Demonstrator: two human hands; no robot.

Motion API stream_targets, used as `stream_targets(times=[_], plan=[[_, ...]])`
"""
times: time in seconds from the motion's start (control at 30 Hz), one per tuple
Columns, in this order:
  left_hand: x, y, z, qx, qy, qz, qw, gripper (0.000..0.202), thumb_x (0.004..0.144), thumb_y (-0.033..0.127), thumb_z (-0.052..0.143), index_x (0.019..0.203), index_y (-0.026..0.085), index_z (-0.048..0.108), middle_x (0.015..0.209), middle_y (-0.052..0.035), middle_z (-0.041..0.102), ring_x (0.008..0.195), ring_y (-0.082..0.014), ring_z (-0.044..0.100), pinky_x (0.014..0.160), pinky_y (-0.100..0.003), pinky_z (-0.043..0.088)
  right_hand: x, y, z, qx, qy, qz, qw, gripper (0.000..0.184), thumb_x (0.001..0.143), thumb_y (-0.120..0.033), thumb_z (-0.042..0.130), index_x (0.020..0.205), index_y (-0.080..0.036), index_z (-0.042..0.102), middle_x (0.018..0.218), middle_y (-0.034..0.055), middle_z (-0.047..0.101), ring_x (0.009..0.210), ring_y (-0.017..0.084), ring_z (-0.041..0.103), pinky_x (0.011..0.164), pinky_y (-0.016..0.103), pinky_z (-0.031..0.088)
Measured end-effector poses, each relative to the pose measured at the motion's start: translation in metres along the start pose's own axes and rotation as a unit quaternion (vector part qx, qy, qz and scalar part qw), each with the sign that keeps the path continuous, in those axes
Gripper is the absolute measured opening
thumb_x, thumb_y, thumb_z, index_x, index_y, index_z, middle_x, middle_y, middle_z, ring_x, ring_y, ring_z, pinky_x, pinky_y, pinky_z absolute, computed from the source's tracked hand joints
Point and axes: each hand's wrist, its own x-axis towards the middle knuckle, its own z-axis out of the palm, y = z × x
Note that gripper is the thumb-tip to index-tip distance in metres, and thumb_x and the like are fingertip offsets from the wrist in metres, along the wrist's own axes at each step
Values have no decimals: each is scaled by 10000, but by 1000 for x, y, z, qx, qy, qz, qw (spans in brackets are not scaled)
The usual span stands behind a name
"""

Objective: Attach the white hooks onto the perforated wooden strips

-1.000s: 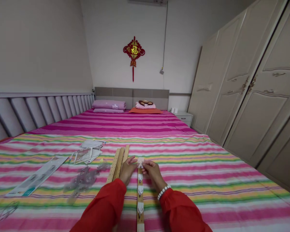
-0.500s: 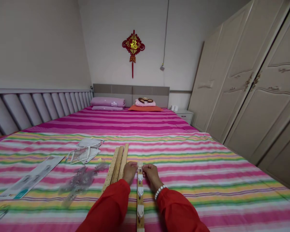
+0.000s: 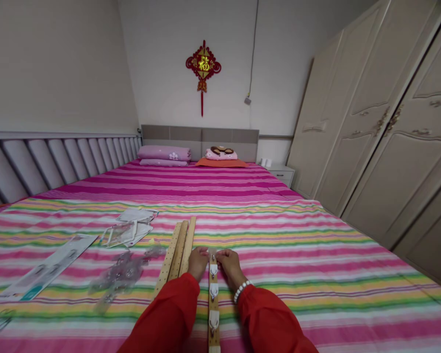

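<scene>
- Bringing left hand (image 3: 198, 264) and right hand (image 3: 230, 265) together at the far hook (image 3: 213, 258), pinching its edges between thumbs and fingertips, probably steadying it from both sides (too small for judging how firmly).
- Keeping that hook at the far end of the wooden strip (image 3: 213, 305), aiming the strip straight away from the body, likely giving both hands equal reach.
- Keeping three loose strips (image 3: 178, 252) side by side, just left of the left hand, apparently within easy reach.
- Leaving clear plastic (image 3: 127, 272), white packets (image 3: 123, 234) and a printed card (image 3: 61, 260) farther left, seemingly out of the way.
- Counting four hooks along the strip, plus one pale piece (image 3: 215, 349) cut off below.
- Counting one card and one plastic heap; finding packets overlapping too much for counting.
- Resting everything on one striped cover (image 3: 316, 267).
</scene>
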Motion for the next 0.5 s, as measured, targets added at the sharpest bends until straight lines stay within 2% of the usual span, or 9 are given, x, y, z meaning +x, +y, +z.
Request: stream_targets(times=[0.13,0.23,0.37,0.5], plan=[[-3,0,-2,8,-3,7,1000,314,488,-16,682,763,137,668,614,16,637,665,-163,633,663,-266,498,0,2,-1,-5,0,1,1000,201,489,-137,616,686,-176,625,383,-87,514,363,111,477,383,224,359],[-6,1,-4,10,-26,12,1000,238,492,14,698,696,137,688,627,-7,675,714,-181,654,731,-289,506,0,3,-2,-10,-11,-1,1000,293,498,-147,636,788,-164,675,422,-71,567,393,132,518,411,242,396],[-8,2,-4,8,-64,12,998,156,502,61,728,639,134,708,620,-37,708,749,-217,677,796,-337,508,1,6,-2,-23,-24,1,999,205,494,-180,676,695,-157,706,540,0,681,516,177,615,481,268,462],[-7,2,-3,18,-78,12,997,157,483,59,749,615,137,718,610,-52,718,770,-251,687,816,-365,506,4,8,-1,-39,-36,6,999,143,491,-176,684,630,-164,715,526,13,690,520,184,623,477,268,461]])
